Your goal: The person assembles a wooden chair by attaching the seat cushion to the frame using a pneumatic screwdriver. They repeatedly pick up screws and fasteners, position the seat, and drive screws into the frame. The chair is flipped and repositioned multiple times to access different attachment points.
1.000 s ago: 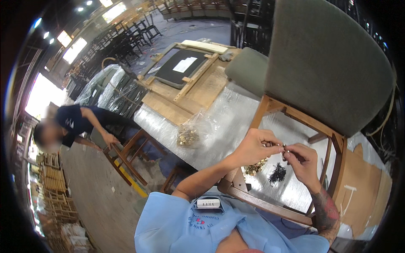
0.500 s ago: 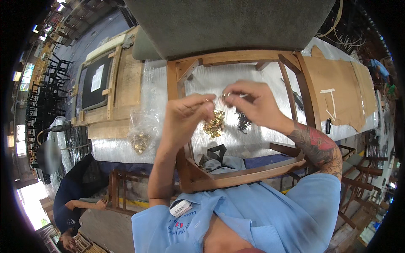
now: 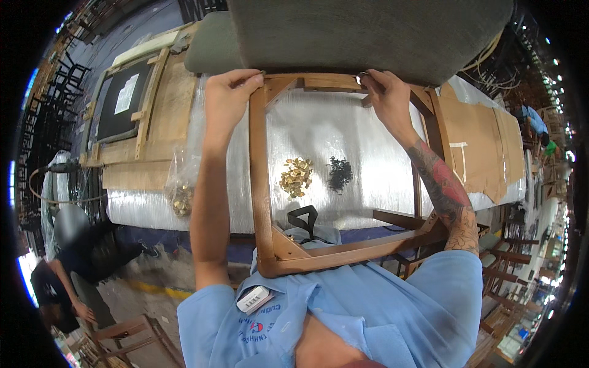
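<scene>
A brown wooden chair frame (image 3: 261, 184) lies in front of me, its far rail against a grey upholstered backrest (image 3: 368, 37). At its far left corner, my left hand (image 3: 228, 98) is closed in a pinch; whatever sits between the fingertips is too small to make out. My right hand (image 3: 388, 101) is over the far rail, right of the middle, fingers closed round a small shiny metal piece (image 3: 361, 78). Seen through the frame, a pile of gold-coloured metal brackets (image 3: 296, 177) lies beside a pile of small black screws (image 3: 339, 175).
A plastic bag (image 3: 181, 197) of gold-coloured pieces lies left of the frame. Beyond it is a wooden panel (image 3: 175, 104). Cardboard (image 3: 481, 135) covers the table's right side. A black strap (image 3: 302, 219) lies near the front rail. Another person (image 3: 58, 288) is at lower left.
My hands have moved apart and away from me, from above the gold-coloured pile to the far rail. The left is now at the corner, the right further along the rail.
</scene>
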